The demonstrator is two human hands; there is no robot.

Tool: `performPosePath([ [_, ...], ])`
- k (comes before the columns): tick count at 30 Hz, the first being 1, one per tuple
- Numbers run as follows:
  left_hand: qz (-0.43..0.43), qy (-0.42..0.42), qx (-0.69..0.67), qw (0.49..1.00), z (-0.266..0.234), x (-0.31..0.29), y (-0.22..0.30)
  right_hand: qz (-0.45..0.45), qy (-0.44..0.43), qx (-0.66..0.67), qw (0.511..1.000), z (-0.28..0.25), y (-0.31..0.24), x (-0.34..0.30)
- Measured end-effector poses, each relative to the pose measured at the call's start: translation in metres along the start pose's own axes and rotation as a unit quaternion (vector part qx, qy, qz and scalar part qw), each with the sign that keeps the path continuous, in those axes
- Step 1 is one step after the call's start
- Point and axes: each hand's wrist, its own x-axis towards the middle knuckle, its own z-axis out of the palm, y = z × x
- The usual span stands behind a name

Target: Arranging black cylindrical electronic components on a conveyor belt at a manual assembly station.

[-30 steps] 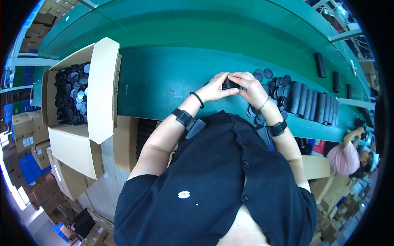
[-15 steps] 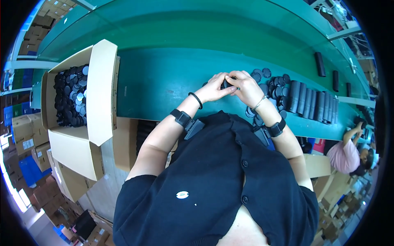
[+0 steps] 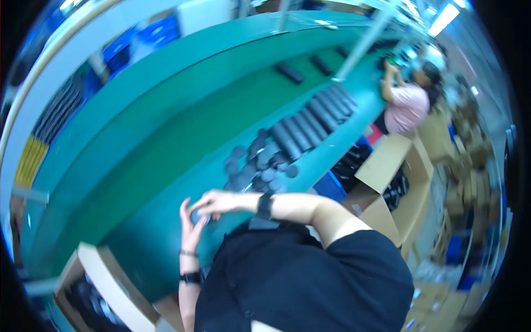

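Observation:
Over the green work surface (image 3: 149, 221), my left hand (image 3: 191, 233) and my right hand (image 3: 222, 201) meet. A small dark round cap (image 3: 196, 216) is between them. The left fingers and thumb curve round it, and the right fingers pinch at its upper side. Motion blur hides its finer detail. Just beyond my right wrist lies a loose heap of dark grey round discs (image 3: 268, 175). Black cylindrical tubes (image 3: 307, 128) rest side by side in a row past the heap.
At the lower left stands an open cardboard box (image 3: 119, 285) with dark pieces inside. Another open box (image 3: 381, 218) is to the right below the bench. Single tubes (image 3: 290, 73) lie along the far side. A co-worker in pink (image 3: 408, 105) sits farther along; a metal post (image 3: 365, 41) rises nearby.
My view has swung to the right and tilted, so the tubes and co-worker now appear nearer the middle. My hands stay together round the cap, with the left fingers more upright.

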Motion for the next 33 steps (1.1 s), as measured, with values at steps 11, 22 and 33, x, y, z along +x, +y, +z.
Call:
performPosePath([
  [11,-0.02,0.026,-0.032,0.999,0.01,0.003,0.014,0.071,0.05,0.035,0.996,0.012,-0.004,0.014],
  [22,0.007,0.043,-0.02,0.999,0.013,0.0,0.005,0.075,0.075,0.029,0.994,0.013,0.001,0.014],
  [33,0.007,0.052,-0.402,0.914,0.002,0.007,0.028,-0.108,-0.018,-0.16,0.981,-0.015,0.037,-0.021],
])
